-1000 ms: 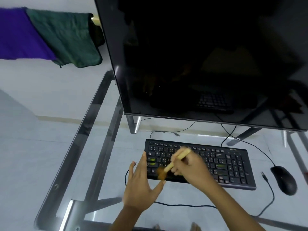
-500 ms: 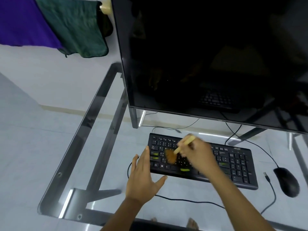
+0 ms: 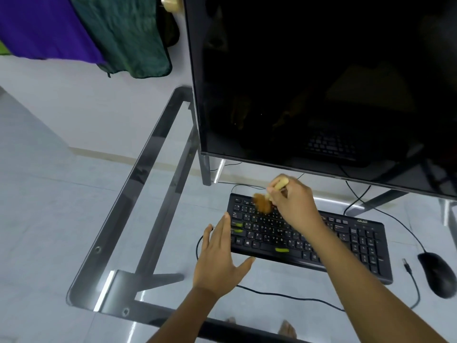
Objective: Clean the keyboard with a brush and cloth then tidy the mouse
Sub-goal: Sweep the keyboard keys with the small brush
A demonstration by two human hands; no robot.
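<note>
Brown bristles of the brush (image 3: pixel 262 204), clenched in the grip of the right hand (image 3: pixel 294 205), sit on the 11 o'clock corner of the keyboard (image 3: pixel 358 243), the left hand (image 3: pixel 220 263) lying flat, grip released, at its 9 o'clock edge; a hard stroke could skid it across the glass tabletop (image 3: pixel 284 280).

The table (image 3: pixel 272 280) is clear, glossy glass on smooth grey metal. The monitor (image 3: pixel 321 82) is glossy black (mirror-like). The keyboard (image 3: pixel 358 243) and mouse (image 3: pixel 436 273) look like matt black plastic. The brush (image 3: pixel 268 197) has a pale wooden handle and soft brown bristles. In the upper left, a purple cloth (image 3: pixel 44 26) and a green cloth (image 3: pixel 128 33) look soft and matt.
</note>
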